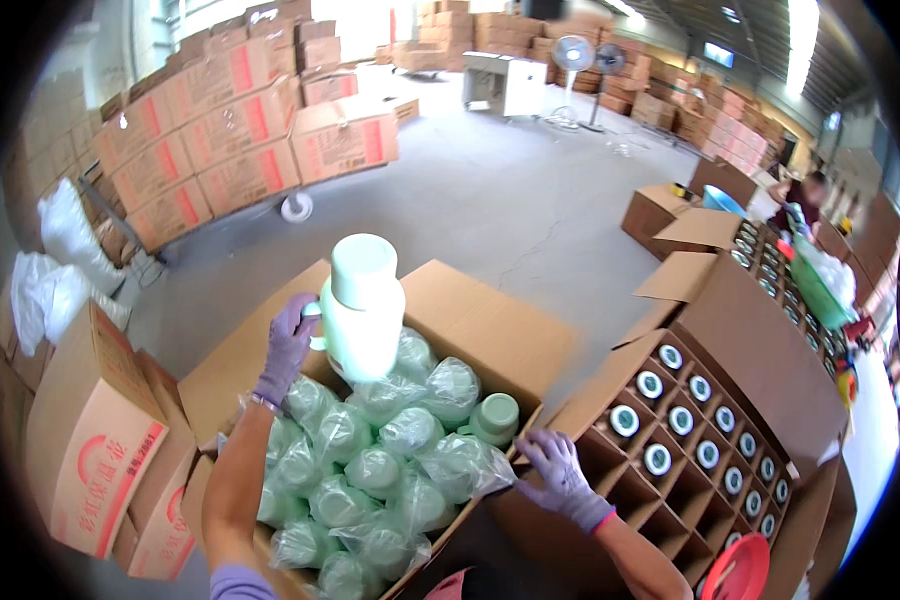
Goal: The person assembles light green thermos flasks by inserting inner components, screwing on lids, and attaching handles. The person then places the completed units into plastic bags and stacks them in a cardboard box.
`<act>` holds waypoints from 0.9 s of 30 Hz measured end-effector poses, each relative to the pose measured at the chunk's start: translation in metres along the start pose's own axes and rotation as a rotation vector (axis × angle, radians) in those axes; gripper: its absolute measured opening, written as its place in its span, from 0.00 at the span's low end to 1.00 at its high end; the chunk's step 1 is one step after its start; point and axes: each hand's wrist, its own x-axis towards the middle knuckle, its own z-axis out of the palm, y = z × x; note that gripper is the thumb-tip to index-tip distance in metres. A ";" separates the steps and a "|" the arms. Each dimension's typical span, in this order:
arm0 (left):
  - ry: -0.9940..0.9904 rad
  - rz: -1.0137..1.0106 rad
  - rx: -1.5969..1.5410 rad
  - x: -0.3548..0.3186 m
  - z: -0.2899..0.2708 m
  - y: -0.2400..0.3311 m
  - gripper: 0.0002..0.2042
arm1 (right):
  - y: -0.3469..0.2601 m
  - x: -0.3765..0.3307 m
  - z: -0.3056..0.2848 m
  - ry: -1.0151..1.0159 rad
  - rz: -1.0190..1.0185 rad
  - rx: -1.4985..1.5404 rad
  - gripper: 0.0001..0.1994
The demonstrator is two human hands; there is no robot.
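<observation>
My left hand (288,345), in a purple glove, is closed on the handle of a mint-green vacuum jug (363,310). The jug is held upright above an open carton (490,315) of similar jugs, many wrapped in clear plastic bags (375,470). One unwrapped green jug top (495,417) shows by the carton's right side. My right hand (562,478), also gloved, is over that right edge with its fingers apart. A loose end of clear plastic reaches its thumb; whether it touches, I cannot tell.
On my right stands a divided carton (685,490) with several round-topped items in its cells and a red basin (738,570) at its near edge. Closed cartons (95,440) lean at left. A loaded cart (235,150) and fans (573,55) stand farther off. Another person (802,200) is at far right.
</observation>
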 end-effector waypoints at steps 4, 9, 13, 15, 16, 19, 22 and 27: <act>-0.356 -0.170 -0.478 -0.027 0.015 0.135 0.17 | -0.071 0.019 -0.073 0.453 0.066 0.571 0.48; -1.252 -0.360 -1.066 -0.141 0.092 0.235 0.23 | -0.151 -0.034 -0.188 0.359 0.158 0.896 0.48; -1.290 -0.401 -1.218 -0.254 0.133 0.272 0.24 | -0.193 -0.141 -0.179 0.214 0.346 0.612 0.32; -1.344 -0.677 -1.331 -0.277 0.142 0.312 0.25 | -0.202 -0.201 -0.151 0.307 0.497 0.592 0.32; -1.168 -0.688 -1.375 -0.293 0.139 0.325 0.25 | -0.203 -0.224 -0.143 0.324 0.522 0.625 0.32; -1.019 -0.716 -1.259 -0.326 0.115 0.349 0.31 | -0.209 -0.259 -0.123 0.428 0.524 0.869 0.30; -1.062 -0.523 -1.276 -0.348 0.116 0.363 0.43 | -0.199 -0.275 -0.122 0.476 0.579 1.088 0.27; -1.143 -0.461 -1.033 -0.366 0.128 0.367 0.54 | -0.166 -0.288 -0.153 0.404 0.322 0.961 0.29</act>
